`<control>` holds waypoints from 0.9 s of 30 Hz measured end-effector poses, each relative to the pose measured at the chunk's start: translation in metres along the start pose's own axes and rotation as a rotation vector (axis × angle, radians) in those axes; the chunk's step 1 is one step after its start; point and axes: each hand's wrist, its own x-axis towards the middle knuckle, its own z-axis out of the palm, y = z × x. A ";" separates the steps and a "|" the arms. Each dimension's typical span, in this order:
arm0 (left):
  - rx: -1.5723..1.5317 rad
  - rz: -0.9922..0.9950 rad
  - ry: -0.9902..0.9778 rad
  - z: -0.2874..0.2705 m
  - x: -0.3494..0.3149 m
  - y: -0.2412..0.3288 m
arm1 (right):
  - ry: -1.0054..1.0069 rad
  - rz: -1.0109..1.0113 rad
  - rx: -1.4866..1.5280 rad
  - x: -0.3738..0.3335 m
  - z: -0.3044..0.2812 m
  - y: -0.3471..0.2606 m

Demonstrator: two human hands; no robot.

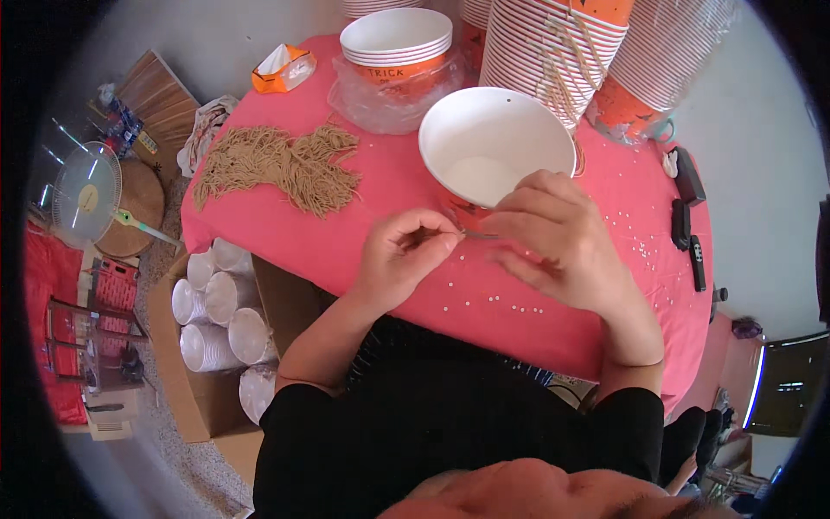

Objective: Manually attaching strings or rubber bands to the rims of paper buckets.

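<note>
My left hand (405,259) pinches the end of a thin strand, apparently a piece of cord, between thumb and forefinger. From those fingertips the strand runs toward my right hand (558,238), whose fingers are curled and partly smeared by motion; its grip on the strand does not show clearly. Just beyond both hands stands a paper bucket (462,130), white inside and orange outside, with a small hole near its far rim. A bundle of tan cords (277,164) lies to the left. Small white beads or rings (493,299) are scattered on the pink cloth before me.
Tall stacks of orange paper buckets (553,52) stand at the back, beside a shorter bagged stack (398,43). An orange tissue pack (284,69) lies at the far left. Dark small objects (687,177) line the right edge. A carton (186,389) of wrapped white cups sits lower left.
</note>
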 end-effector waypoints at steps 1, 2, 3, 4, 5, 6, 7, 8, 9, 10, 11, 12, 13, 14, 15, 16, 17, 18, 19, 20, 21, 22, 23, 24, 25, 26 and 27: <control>-0.003 0.001 -0.003 0.002 -0.001 0.000 | 0.003 -0.031 0.069 -0.001 0.002 -0.001; -0.093 -0.023 -0.032 0.004 -0.002 0.000 | 0.003 -0.029 0.066 -0.001 0.003 -0.002; -0.183 -0.046 -0.060 0.006 -0.003 0.000 | 0.002 -0.026 0.103 -0.002 0.005 -0.003; -0.183 -0.046 -0.062 0.009 -0.003 0.000 | 0.002 -0.024 0.140 -0.002 0.007 -0.004; -0.163 -0.028 -0.064 0.011 -0.004 0.001 | 0.001 -0.024 0.140 -0.003 0.008 -0.004; -0.142 -0.009 -0.065 0.013 -0.004 0.001 | 0.014 -0.009 0.186 -0.004 0.009 -0.003; -0.142 -0.009 -0.064 0.013 -0.006 0.002 | 0.026 0.006 0.232 -0.004 0.010 -0.003; -0.178 -0.005 -0.071 0.014 -0.006 0.002 | 0.026 0.007 0.232 -0.004 0.011 -0.002; -0.215 -0.001 -0.077 0.015 -0.006 0.002 | 0.039 0.010 0.258 -0.004 0.012 -0.003; -0.215 -0.001 -0.078 0.014 -0.006 0.001 | 0.052 0.012 0.284 -0.004 0.013 -0.003; -0.235 -0.036 -0.090 0.013 -0.006 0.000 | 0.052 0.012 0.284 -0.004 0.012 -0.002; -0.256 -0.070 -0.103 0.012 -0.007 0.000 | 0.045 -0.010 0.262 -0.004 0.012 -0.002; -0.257 -0.070 -0.103 0.013 -0.006 0.000 | 0.039 -0.032 0.239 -0.004 0.012 -0.002; -0.251 -0.091 -0.093 0.013 -0.006 0.000 | 0.038 -0.031 0.240 -0.004 0.012 -0.002; -0.246 -0.111 -0.083 0.014 -0.006 0.001 | 0.030 -0.046 0.170 -0.004 0.013 -0.002; -0.247 -0.112 -0.084 0.015 -0.006 0.002 | 0.023 -0.059 0.101 -0.003 0.014 -0.002; -0.196 -0.088 -0.051 0.016 -0.007 0.005 | 0.024 -0.061 0.103 -0.004 0.015 -0.003; -0.145 -0.065 -0.019 0.018 -0.008 0.006 | 0.018 -0.053 0.085 -0.004 0.016 -0.003; -0.142 -0.065 -0.017 0.020 -0.008 0.006 | 0.012 -0.045 0.068 -0.004 0.017 -0.004; -0.107 -0.015 0.032 0.022 -0.007 0.004 | 0.012 -0.044 0.066 -0.004 0.016 -0.004; -0.073 0.035 0.081 0.022 -0.007 0.003 | 0.003 -0.034 0.064 -0.004 0.016 -0.005; -0.074 0.035 0.080 0.022 -0.007 0.003 | -0.006 -0.024 0.062 -0.004 0.015 -0.005; -0.049 0.069 0.080 0.023 -0.007 0.003 | -0.005 -0.024 0.061 -0.004 0.013 -0.006; -0.024 0.103 0.079 0.023 -0.008 0.003 | -0.031 -0.018 0.077 -0.003 0.011 -0.006; -0.024 0.103 0.078 0.024 -0.007 0.003 | -0.057 -0.013 0.093 -0.003 0.008 -0.006; 0.011 0.122 0.094 0.023 -0.007 0.003 | -0.058 -0.015 0.095 -0.003 0.004 -0.006; 0.047 0.141 0.109 0.023 -0.007 0.002 | -0.046 -0.001 0.073 -0.003 0.000 -0.005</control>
